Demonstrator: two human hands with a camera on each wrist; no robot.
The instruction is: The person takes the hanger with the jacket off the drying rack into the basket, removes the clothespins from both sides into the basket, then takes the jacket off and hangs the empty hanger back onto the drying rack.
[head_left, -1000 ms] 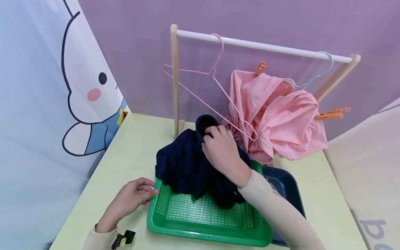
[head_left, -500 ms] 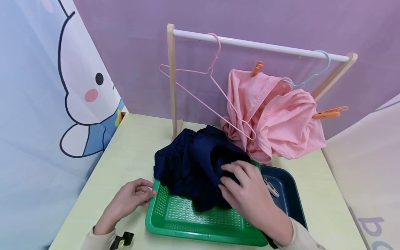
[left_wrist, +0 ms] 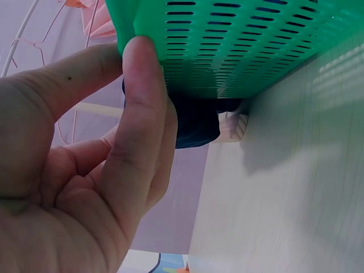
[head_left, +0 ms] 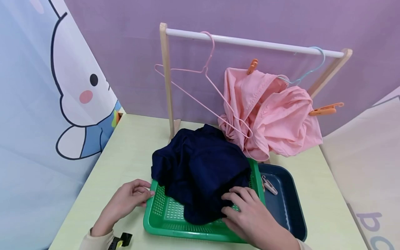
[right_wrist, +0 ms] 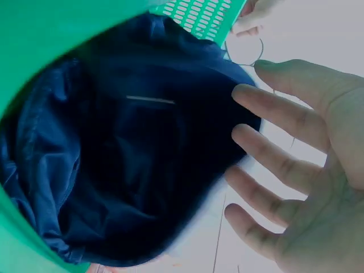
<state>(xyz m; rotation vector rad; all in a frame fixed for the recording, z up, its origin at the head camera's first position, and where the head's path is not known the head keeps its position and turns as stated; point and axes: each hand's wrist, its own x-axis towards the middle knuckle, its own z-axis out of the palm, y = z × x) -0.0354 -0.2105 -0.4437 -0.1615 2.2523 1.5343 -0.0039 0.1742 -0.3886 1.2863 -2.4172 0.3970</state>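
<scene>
A crumpled navy blue garment [head_left: 203, 163] lies in the green perforated basket [head_left: 149, 218] and drapes over its back and left rim. At the basket's left edge, my left hand [head_left: 128, 198] pinches the rim between thumb and fingers, as the left wrist view also shows on the basket wall [left_wrist: 227, 40]. My right hand [head_left: 250, 215] is over the basket's front right corner, by the garment's lower right edge. In the right wrist view the fingers [right_wrist: 278, 151] are spread, holding nothing, beside the garment's dark opening [right_wrist: 142, 142], where a thin pale strip shows.
Behind the basket stands a rack with a white bar [head_left: 250, 42]. A pink hanger [head_left: 206, 69] and a pink zipped garment [head_left: 275, 114] on a light blue hanger [head_left: 312, 71] hang there, with orange clothespins [head_left: 325, 110]. A dark tray [head_left: 295, 205] holds pale clothespins [head_left: 268, 185].
My right hand has moved from the garment's back opening toward the front right and come off the cloth. The garment's near part has been drawn forward over the basket. My left hand stays put.
</scene>
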